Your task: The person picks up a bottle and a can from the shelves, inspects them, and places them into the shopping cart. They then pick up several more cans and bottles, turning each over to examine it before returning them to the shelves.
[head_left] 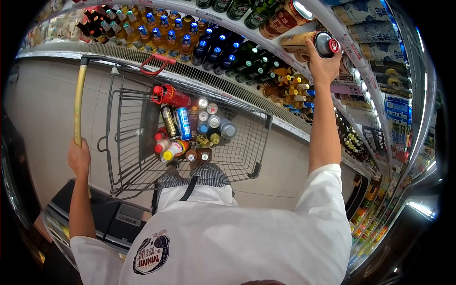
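Observation:
My left hand is wrapped round the yellow handle bar of a wire shopping cart. At the upper right, my right hand grips a large can with a silver top and a red pull tab, lying sideways at the shelf. A similar large brown can stands beside it. Inside the cart lie a red bottle, a blue can, a dark and gold can, a bottle with a yellow cap and several other drinks.
Along the top, a shelf rail fronts rows of amber bottles and dark bottles with blue caps. More shelves of cans curve down the right side. A dark cabinet is at the lower left.

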A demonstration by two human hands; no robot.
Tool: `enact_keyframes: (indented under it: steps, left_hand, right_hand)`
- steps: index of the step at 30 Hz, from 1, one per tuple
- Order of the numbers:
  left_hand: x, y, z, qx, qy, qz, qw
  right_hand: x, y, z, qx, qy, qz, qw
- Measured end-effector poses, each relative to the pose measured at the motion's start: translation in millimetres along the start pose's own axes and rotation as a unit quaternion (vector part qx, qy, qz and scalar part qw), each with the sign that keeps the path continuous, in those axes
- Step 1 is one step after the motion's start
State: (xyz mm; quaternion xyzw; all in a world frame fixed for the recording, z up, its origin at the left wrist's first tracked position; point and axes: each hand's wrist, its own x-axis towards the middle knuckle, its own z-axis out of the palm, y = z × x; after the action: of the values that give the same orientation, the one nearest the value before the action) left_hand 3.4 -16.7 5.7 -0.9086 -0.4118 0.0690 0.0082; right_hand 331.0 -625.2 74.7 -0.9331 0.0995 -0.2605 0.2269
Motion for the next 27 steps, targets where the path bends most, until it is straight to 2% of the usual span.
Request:
enact_keyframes:
  steps: [12,21,27]
  left_hand:
    - [-0.1,3.6,-1.1,0.008,0.001,0.001,1.0]
    - [-2.2,7.6,-6.6,-0.002,-0.008,-0.003,1.0]
    - [-1.1,8.5,-4.7,0.014,0.008,0.002,1.0]
  right_hand:
    - [29.5,8.8,18.6,-0.013,-0.082,-0.024,0.996]
    - [38.9,6.0,29.7,-0.06,-0.032,-0.056,0.996]
    - [13.7,20.6,52.3,-0.054,0.042,-0.103,0.992]
